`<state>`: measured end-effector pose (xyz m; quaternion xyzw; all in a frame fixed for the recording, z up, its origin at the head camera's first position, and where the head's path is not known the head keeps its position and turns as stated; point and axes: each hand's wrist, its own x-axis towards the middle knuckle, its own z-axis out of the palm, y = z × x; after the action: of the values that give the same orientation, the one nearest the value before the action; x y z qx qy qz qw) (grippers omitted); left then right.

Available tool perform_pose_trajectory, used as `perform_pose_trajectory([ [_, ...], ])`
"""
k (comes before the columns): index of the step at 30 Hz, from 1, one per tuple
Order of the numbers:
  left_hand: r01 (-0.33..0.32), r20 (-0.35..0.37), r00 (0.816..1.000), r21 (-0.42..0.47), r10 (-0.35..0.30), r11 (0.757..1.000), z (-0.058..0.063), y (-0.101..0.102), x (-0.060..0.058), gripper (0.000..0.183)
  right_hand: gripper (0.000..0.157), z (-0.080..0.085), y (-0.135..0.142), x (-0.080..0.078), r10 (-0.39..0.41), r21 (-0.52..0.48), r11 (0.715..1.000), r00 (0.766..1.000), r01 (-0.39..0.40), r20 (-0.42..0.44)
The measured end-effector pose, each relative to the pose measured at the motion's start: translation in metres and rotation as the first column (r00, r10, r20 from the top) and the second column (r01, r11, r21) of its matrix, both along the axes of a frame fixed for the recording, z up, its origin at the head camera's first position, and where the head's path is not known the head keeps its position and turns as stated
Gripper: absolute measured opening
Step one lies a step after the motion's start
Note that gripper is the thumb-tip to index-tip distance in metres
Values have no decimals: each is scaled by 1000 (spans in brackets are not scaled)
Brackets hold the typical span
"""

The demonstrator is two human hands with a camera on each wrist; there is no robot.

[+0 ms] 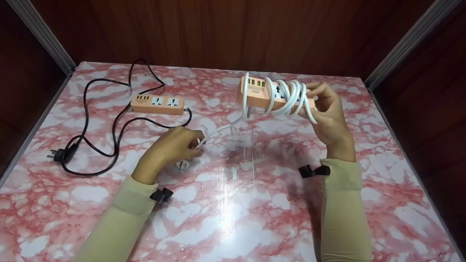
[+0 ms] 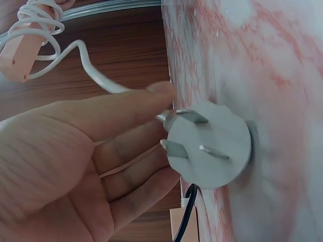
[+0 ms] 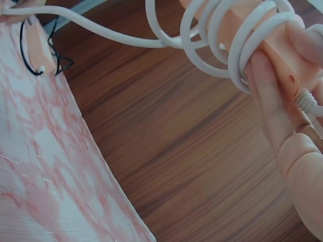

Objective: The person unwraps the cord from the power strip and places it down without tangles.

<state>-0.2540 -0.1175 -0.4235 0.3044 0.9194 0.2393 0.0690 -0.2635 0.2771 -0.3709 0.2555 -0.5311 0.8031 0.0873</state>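
Power strip (image 1: 256, 91), peach-coloured, is held up above the table at the upper right of the head frame, tilted so that its right end sits lower. White cord (image 3: 128, 40) loops round its body, bunched toward the right end, with one loop apart near the left end. These turns look slack, standing off the casing in places; a tug could slide them along, and the lone loop could slip off the end if the strip dips.

The right hand (image 1: 329, 114) grips the strip by its right end, thumb and fingers closed on the casing, with fingertips just beside the loops. Holding only that end, it might let the strip twist if the cord is pulled sideways.

The left hand (image 1: 171, 145), left of centre, pinches the cord between thumb and fingers; the exact contact is partly hidden. Between the hands the cord sags slightly, so slack could creep back into the turns. The white plug (image 2: 209, 146) sits just beyond the left fingertips, close to the table (image 1: 273, 225); whether it touches is unclear. Its bare pins could snag a loop or scrape the surface.

Farther out, at the upper left, lie a second strip (image 1: 157, 105) and its black cord; a low sweep of the left hand could catch that cord.
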Motion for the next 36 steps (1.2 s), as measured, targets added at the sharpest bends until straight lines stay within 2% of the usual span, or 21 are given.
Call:
perform_pose_trajectory([
  [8,-28,-10,1000,108,29,994,-2,6,-2,38,31,1,0,0,-13,-6,1000,1000,12,-11],
  [12,-27,-9,1000,120,28,992,-6,9,0,31,31,1,-1,-1,-11,1,1000,1000,11,-14],
  [21,-45,-83,995,116,55,992,-7,5,0,7,32,2,-4,0,-8,7,1000,1000,8,8],
  [29,-140,-102,982,179,160,974,2,-10,-3,10,31,1,-2,0,-7,19,1000,1000,7,3],
  [36,-117,-91,987,140,130,983,10,-21,-3,10,31,0,0,-1,-10,24,1000,1000,10,-9],
])
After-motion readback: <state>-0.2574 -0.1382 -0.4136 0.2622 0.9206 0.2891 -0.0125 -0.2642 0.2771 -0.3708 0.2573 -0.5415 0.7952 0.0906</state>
